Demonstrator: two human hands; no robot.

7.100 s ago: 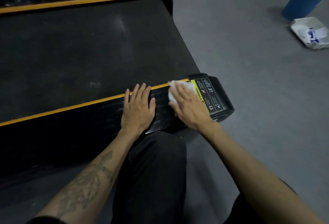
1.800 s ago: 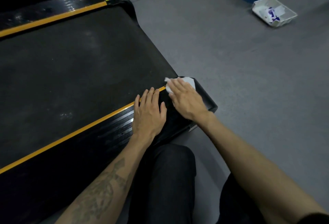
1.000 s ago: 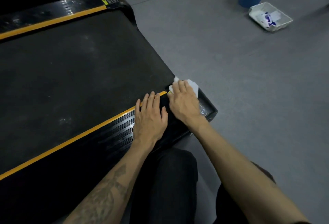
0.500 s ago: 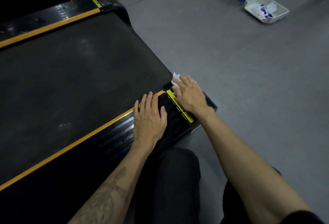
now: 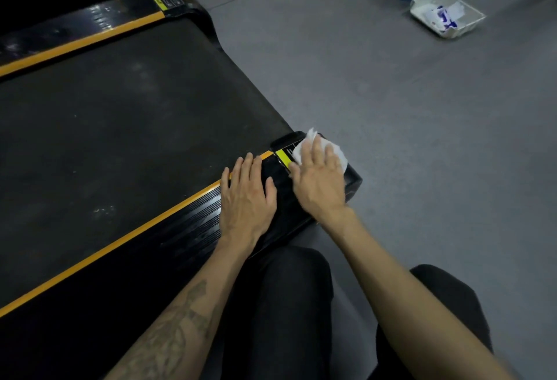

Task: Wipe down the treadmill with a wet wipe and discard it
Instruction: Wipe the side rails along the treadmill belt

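The right hand (image 5: 318, 182) lies flat, fingers straight, pressing the wet wipe (image 5: 327, 150) onto the rear corner cap of the treadmill (image 5: 120, 126). Compared with half a second earlier, the wipe protrudes farther past the fingertips toward the cap's outer edge, and the hand covers more of the yellow warning label (image 5: 284, 157). The left hand (image 5: 245, 198) remains flat, fingers extended, on the ribbed side rail just beside the right hand. A white tray (image 5: 422, 8) sits on the grey floor (image 5: 391, 108), well apart.
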